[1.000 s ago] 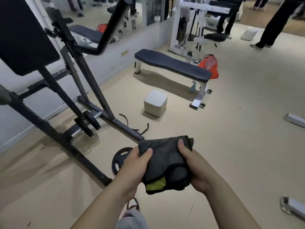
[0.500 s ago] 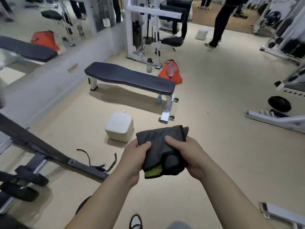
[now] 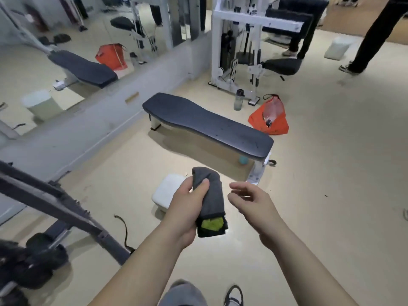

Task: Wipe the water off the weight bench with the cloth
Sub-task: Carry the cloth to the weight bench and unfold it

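Currently gripping a folded dark grey cloth with a yellow-green inner face in the left hand, thumb across it. Right hand just beside, fingers loose, holding nothing. Well short of the long black padded weight bench. Risks: stumbling on the white cube stool between, or merely smearing water with a bunched cloth.

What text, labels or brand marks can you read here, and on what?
No text is readable.
The small tan plate on the grey wall base: too blurred to read.
No legible marks on the folded grey cloth, dark padded weight bench, orange bag or white cable machine.
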The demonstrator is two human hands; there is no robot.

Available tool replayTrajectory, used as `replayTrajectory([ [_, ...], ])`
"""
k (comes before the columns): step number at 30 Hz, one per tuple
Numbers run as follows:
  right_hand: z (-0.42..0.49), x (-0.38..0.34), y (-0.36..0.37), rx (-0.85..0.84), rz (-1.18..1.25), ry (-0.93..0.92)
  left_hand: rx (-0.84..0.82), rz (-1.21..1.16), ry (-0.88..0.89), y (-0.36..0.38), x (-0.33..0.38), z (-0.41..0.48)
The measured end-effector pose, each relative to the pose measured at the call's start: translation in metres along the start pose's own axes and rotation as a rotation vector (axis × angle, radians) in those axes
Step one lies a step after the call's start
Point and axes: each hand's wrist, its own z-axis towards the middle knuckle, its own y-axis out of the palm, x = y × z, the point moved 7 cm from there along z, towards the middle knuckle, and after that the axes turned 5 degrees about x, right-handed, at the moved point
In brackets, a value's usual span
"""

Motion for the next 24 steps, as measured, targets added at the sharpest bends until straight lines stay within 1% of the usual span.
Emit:
replayTrajectory([
  [2,0.031,-0.029,0.020,-0.159,0.024,-0.017,0.044,-0.020,0.003,0.005,0.020,0.025],
  [4,0.059,-0.053,0.038,-0.257,-0.003,-0.028,0.065,-0.020,0.011,0.008,0.041,0.046],
  [7,0.113,-0.077,0.061,-0.316,-0.056,-0.027,0.067,-0.046,-0.001,0.009,0.069,0.089],
  [11,0.189,-0.101,0.097,-0.407,-0.083,0.009,0.114,-0.082,-0.028,0.001,0.105,0.156],
  [16,0.286,-0.144,0.132,-0.447,-0.061,0.009,0.147,-0.086,-0.036,0.001,0.154,0.256],
  [18,0.327,-0.162,0.138,-0.426,-0.043,0.047,0.164,-0.070,-0.029,0.006,0.179,0.297],
  [21,0.385,-0.186,0.143,-0.372,0.063,0.167,0.180,-0.063,-0.019,0.020,0.220,0.348],
  [24,0.440,-0.216,0.151,-0.417,0.069,0.194,0.154,-0.042,0.016,0.039,0.262,0.395],
])
